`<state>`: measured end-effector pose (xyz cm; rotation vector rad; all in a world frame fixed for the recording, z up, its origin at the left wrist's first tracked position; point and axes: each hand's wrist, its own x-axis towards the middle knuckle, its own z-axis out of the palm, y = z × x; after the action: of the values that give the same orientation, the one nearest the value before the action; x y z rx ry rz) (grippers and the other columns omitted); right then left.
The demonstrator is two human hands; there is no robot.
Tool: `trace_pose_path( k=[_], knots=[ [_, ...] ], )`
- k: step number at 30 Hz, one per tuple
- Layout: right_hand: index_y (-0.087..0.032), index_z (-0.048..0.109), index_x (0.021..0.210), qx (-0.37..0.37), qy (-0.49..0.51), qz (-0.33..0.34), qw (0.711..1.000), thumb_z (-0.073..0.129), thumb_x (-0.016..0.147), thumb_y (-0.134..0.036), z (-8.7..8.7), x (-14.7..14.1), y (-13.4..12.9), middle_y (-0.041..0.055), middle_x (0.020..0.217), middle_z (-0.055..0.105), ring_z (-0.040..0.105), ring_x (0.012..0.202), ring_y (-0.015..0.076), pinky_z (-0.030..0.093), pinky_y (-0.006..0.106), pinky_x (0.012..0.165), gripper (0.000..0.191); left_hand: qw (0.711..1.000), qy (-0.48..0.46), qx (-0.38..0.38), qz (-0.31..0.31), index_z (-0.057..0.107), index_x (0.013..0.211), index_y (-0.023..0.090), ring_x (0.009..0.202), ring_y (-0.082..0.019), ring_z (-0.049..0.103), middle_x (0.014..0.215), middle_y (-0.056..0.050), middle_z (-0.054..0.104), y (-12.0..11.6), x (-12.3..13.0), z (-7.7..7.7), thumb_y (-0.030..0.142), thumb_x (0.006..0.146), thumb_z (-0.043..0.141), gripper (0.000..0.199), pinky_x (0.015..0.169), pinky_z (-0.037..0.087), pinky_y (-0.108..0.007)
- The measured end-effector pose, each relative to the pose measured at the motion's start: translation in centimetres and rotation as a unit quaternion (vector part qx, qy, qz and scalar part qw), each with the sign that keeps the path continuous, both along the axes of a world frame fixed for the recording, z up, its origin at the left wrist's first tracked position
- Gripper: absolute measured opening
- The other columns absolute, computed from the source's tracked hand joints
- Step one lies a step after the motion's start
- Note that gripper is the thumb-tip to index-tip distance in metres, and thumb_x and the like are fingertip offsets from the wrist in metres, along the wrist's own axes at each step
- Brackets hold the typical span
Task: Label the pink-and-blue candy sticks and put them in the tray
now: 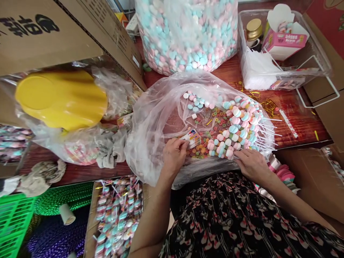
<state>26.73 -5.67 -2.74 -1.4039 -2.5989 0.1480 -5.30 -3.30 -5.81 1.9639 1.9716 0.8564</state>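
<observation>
My left hand (174, 156) is closed, with thumb and fingers pinching the edge of a small white printed packet (191, 139) with coloured marks. My right hand (250, 163) is closed at the stick end of the nearest marshmallow skewer (220, 150); its fingertips partly hide the stick. Beyond it a pile of pink, blue and white marshmallow skewers (243, 122) lies with white sticks (268, 138) pointing right. Ring-shaped gummy candies (202, 148) are scattered between my hands. Loose marshmallows (197, 101) lie farther back. All this rests on a clear plastic bag (150, 118).
A big bag of marshmallows (188, 39) stands at the back. At the right is a clear bin (285, 77) with a pink box (285, 43). A yellow tub (61, 98) and cardboard box (53, 32) are left. Below sits a carton of wrapped skewers (118, 215).
</observation>
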Motion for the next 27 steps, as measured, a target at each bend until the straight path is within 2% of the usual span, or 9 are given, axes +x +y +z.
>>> trace_pose_path(
  k=[2,5,10,14,16,22,27],
  knots=[
    [-0.018,0.067,0.106,0.003,0.008,-0.002,1.0,0.056,0.094,-0.023,-0.1,0.2,-0.2,0.0035,0.086,0.073,0.065,0.079,0.0203,0.042,0.032,0.075,0.018,0.999,-0.034,0.003,0.0,0.07,0.073,0.018,0.074,-0.019,0.061,0.076,-0.004,0.067,0.0,-0.3,-0.1,0.031,0.087,0.065,0.02,0.071,0.047,-0.031],
    [-0.018,0.065,0.115,-0.008,0.042,-0.016,0.999,0.054,0.095,-0.023,-0.3,0.8,-0.4,0.0037,0.088,0.073,0.066,0.079,0.0194,0.043,0.03,0.072,0.023,0.997,-0.081,-0.003,-0.018,0.073,0.08,0.019,0.075,-0.018,0.064,0.08,-0.003,0.069,-0.1,-0.7,-0.2,0.032,0.087,0.066,0.016,0.072,0.049,-0.03],
    [-0.019,0.065,0.094,-0.015,0.135,-0.025,0.99,0.05,0.096,-0.02,0.0,1.3,-0.2,0.0032,0.08,0.069,0.065,0.072,0.0164,0.045,0.028,0.067,0.015,0.994,-0.098,-0.009,-0.054,0.076,0.09,0.02,0.085,-0.02,0.067,0.091,-0.006,0.073,-0.4,-1.3,-0.5,0.031,0.09,0.061,0.019,0.079,0.051,-0.033],
    [-0.02,0.062,0.094,0.001,0.251,-0.029,0.967,0.053,0.094,-0.014,1.3,0.7,0.4,0.0009,0.079,0.066,0.063,0.072,0.0134,0.047,0.025,0.068,0.01,0.992,-0.12,-0.015,-0.045,0.076,0.084,0.02,0.083,-0.019,0.066,0.086,-0.005,0.071,-0.4,-1.3,-0.6,0.029,0.088,0.063,0.016,0.078,0.05,-0.032],
    [-0.02,0.061,0.095,0.001,0.277,-0.028,0.96,0.054,0.093,-0.013,1.7,0.1,0.9,0.0004,0.079,0.066,0.062,0.072,0.0128,0.048,0.024,0.07,0.01,0.99,-0.139,-0.018,-0.031,0.075,0.079,0.02,0.078,-0.018,0.064,0.08,-0.003,0.07,-0.3,-1.4,-0.7,0.029,0.086,0.065,0.015,0.075,0.049,-0.031],
    [-0.019,0.061,0.093,0.04,0.233,-0.002,0.972,0.051,0.093,-0.014,0.6,-2.2,3.2,0.0027,0.077,0.064,0.061,0.071,0.0158,0.047,0.028,0.067,0.011,0.979,-0.2,-0.035,-0.005,0.072,0.072,0.019,0.07,-0.015,0.061,0.073,0.0,0.066,0.0,-1.5,-0.7,0.029,0.081,0.07,0.013,0.068,0.045,-0.028],
    [-0.019,0.061,0.092,0.059,0.195,0.024,0.979,0.05,0.093,-0.013,0.4,-2.5,3.6,0.0041,0.077,0.065,0.061,0.071,0.0165,0.046,0.028,0.065,0.013,0.975,-0.218,-0.034,0.0,0.072,0.074,0.02,0.072,-0.015,0.061,0.074,0.0,0.067,-0.2,-1.4,-0.8,0.029,0.082,0.07,0.013,0.07,0.045,-0.028]
  ],
)
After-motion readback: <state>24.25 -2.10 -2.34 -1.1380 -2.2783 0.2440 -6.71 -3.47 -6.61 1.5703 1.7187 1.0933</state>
